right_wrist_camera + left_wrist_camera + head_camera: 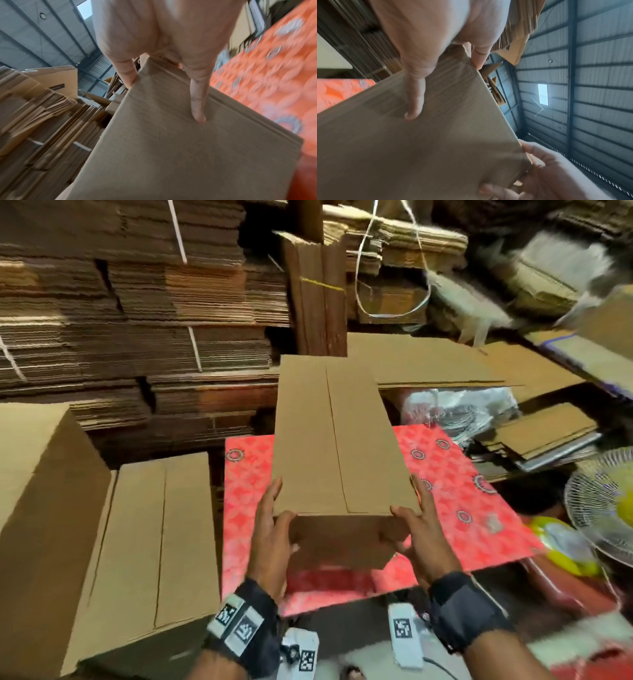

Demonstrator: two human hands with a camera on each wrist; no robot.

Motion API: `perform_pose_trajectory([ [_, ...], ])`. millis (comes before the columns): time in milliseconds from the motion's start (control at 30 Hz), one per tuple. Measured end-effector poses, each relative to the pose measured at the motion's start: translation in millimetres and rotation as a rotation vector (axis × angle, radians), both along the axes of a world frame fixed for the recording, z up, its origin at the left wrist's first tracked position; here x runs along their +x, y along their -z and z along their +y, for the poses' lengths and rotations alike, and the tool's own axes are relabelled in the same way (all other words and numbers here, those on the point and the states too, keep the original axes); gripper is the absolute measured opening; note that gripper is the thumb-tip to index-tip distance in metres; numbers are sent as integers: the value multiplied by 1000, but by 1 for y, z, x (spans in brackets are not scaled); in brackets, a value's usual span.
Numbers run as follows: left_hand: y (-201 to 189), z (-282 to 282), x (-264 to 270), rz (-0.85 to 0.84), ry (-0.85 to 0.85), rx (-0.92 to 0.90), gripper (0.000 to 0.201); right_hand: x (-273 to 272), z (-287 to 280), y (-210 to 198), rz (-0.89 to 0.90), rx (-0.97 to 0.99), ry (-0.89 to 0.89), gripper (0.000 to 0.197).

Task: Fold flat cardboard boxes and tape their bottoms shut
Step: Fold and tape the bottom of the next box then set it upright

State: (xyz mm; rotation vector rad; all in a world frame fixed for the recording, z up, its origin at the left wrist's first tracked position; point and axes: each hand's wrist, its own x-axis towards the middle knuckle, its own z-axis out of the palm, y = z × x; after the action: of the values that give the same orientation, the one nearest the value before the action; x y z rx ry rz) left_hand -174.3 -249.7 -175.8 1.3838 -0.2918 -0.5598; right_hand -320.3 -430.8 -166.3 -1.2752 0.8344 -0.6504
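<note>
You have the box (337, 440) held up in front of you, above the red-patterned desk (455, 484), with its long face on top and the centre seam running away from you. Your left hand (274, 529) grips the near left corner, thumb flat on the near end panel and fingers along the side. Your right hand (416, 529) does the same at the near right corner. In the wrist views each thumb presses the end panel while the fingers wrap the edge.

Expect it to be light and hollow. The corrugated walls look stiff along the creases, but the broad faces will probably bow if you squeeze mid-panel. Plain board gives fair friction, so a light hold should do. Keep your hands on corners and folded edges, where it is strongest, and off the flap seam, which could spring open.

No tape shows on the seam from here. No print, brand or label can be read on the box. The only markings are square black-and-white codes on your wrist straps (239, 625).
</note>
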Motion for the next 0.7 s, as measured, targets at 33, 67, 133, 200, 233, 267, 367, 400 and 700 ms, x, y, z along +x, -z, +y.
perform_pose_trajectory([
  [33, 6, -12, -6, -1, 37, 13, 55, -11, -10, 2, 21, -17, 12, 64],
  [67, 12, -23, -12, -4, 75, 35, 53, -20, -21, 5, 48, -33, 13, 60],
  [133, 25, -43, -24, -55, 137, 129, 48, -37, -40, 14, 136, -51, -23, 53],
  [200, 40, -59, -36, -229, 196, 260, 47, -49, -57, 31, 252, -92, -60, 50],
  [233, 46, -66, -41, -310, 215, 322, 48, -54, -64, 40, 298, -122, -79, 50],
  [267, 52, -73, -43, -346, 222, 362, 48, -58, -71, 47, 319, -149, -104, 50],
  [367, 59, -94, -47, -318, 210, 419, 47, -62, -93, 56, 314, -223, -162, 49],
  [400, 60, -103, -47, -299, 201, 428, 48, -63, -104, 56, 312, -244, -172, 49],
  [700, 59, -179, -85, -369, 133, 467, 51, -78, -218, 73, 300, -336, -312, 54],
])
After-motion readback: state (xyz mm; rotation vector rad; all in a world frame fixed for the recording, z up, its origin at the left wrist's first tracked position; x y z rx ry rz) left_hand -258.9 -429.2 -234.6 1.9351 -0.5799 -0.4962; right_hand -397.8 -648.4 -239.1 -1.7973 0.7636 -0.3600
